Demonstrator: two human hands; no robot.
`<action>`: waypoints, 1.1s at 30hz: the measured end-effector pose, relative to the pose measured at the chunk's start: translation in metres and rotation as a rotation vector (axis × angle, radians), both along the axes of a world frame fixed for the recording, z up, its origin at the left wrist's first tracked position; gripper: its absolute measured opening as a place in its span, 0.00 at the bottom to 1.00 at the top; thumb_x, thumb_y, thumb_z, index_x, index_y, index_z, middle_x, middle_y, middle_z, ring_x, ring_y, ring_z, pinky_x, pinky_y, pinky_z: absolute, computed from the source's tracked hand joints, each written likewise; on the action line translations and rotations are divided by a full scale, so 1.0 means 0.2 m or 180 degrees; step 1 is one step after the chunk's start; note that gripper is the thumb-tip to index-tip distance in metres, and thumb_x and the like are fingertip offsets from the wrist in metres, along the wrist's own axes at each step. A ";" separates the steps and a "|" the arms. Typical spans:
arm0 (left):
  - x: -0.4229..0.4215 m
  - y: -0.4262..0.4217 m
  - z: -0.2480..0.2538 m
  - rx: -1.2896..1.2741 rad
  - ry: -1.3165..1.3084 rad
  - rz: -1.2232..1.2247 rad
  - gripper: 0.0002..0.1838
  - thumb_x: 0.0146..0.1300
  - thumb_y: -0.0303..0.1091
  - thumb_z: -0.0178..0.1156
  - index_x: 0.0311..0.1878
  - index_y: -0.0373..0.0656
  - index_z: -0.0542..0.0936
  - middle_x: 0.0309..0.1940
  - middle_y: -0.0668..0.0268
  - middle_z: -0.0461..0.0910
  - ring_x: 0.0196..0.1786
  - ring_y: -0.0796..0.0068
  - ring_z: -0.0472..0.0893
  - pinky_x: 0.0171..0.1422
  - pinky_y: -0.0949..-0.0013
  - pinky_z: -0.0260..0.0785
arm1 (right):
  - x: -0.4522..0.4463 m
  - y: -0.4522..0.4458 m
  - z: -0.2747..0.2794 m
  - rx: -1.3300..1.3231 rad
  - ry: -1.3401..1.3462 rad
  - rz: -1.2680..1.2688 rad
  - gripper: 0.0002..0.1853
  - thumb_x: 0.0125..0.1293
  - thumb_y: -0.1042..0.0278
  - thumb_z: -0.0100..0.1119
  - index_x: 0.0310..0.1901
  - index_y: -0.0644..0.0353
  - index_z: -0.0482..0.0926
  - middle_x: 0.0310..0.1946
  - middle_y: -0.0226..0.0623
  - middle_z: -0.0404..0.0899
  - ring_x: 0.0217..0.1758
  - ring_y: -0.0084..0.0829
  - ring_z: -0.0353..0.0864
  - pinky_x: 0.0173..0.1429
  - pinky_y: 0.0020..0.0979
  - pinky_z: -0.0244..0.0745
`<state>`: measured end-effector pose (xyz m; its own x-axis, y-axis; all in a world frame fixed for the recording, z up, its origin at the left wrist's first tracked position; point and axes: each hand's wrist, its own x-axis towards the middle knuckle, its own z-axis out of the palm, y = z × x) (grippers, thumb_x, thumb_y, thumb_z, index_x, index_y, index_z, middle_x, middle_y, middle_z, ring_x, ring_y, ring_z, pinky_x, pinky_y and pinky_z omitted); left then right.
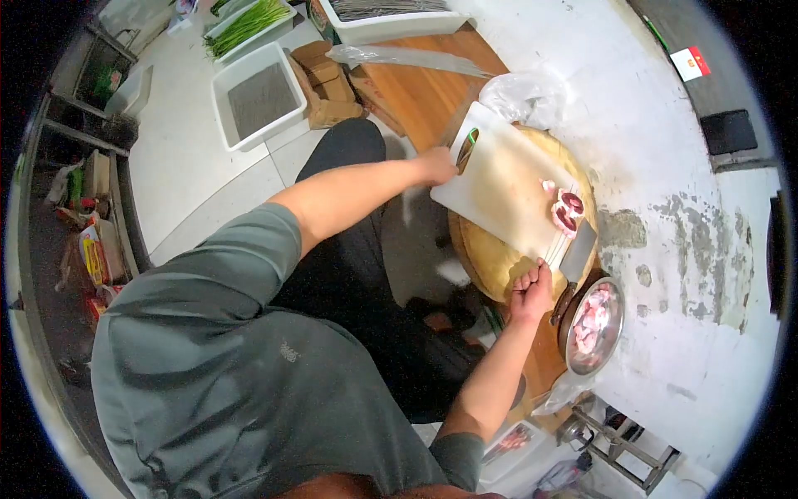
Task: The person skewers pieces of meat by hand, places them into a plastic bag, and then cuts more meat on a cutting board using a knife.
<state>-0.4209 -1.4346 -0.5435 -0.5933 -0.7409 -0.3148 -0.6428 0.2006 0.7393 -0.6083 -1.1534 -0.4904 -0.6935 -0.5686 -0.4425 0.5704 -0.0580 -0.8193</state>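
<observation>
My left hand (438, 166) is closed on the near left edge of the white cutting board (499, 175), beside its handle hole. The board lies on a round wooden block (482, 258). Closer to the wall, my right hand (530, 291) is closed around the lower ends of thin skewers (554, 248). Red and white meat pieces (566, 213) are at their far ends, over the board. A small pale scrap (547, 185) lies beside the meat. To the right of the skewers rests a cleaver (578, 252) with a dark handle.
A metal bowl (615, 320) of pale pink pieces stands right of the block. White trays (218, 104) and a cardboard box (320, 79) are at the upper left, one tray holding green stalks (245, 29). Plastic bags (524, 98) lie behind the board, near the stained wall (690, 249).
</observation>
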 end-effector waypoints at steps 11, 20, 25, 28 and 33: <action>-0.01 0.03 0.10 -0.0439 -0.0224 0.0312 0.29 0.62 0.48 0.62 0.57 0.32 0.75 0.57 0.43 0.75 0.62 0.44 0.74 0.66 0.54 0.67 | -0.18 0.07 -0.25 0.1772 0.2369 0.0256 0.17 0.71 0.60 0.54 0.51 0.68 0.74 0.29 0.40 0.78 0.27 0.34 0.75 0.31 0.33 0.71; 0.04 0.06 0.11 -0.1282 0.0148 0.0494 0.25 0.61 0.46 0.64 0.56 0.39 0.77 0.59 0.53 0.71 0.65 0.50 0.67 0.71 0.55 0.60 | -0.13 0.03 -0.20 0.3557 0.3873 0.0476 0.22 0.71 0.54 0.45 0.53 0.64 0.78 0.40 0.61 0.82 0.45 0.62 0.81 0.49 0.54 0.76; 0.05 0.07 0.10 -0.1679 0.0661 0.0342 0.15 0.60 0.42 0.65 0.46 0.42 0.83 0.51 0.55 0.77 0.59 0.52 0.73 0.67 0.56 0.64 | -0.09 0.03 -0.15 0.3385 0.3835 0.0304 0.21 0.72 0.54 0.46 0.51 0.63 0.79 0.39 0.59 0.83 0.44 0.61 0.82 0.48 0.53 0.76; 0.03 0.07 0.10 -0.1364 0.0971 0.0083 0.13 0.61 0.41 0.64 0.42 0.41 0.84 0.43 0.55 0.81 0.51 0.54 0.79 0.59 0.58 0.70 | -0.08 0.05 -0.19 0.3065 0.4088 0.0241 0.19 0.73 0.56 0.47 0.50 0.63 0.79 0.37 0.57 0.83 0.41 0.59 0.82 0.46 0.50 0.76; -0.10 0.17 0.17 -0.0620 0.1487 -0.0108 0.15 0.63 0.42 0.62 0.41 0.39 0.84 0.35 0.54 0.84 0.39 0.60 0.84 0.46 0.61 0.75 | 0.11 0.02 -0.04 0.1971 0.3791 0.0010 0.16 0.74 0.60 0.50 0.44 0.68 0.78 0.32 0.52 0.80 0.34 0.46 0.79 0.42 0.41 0.73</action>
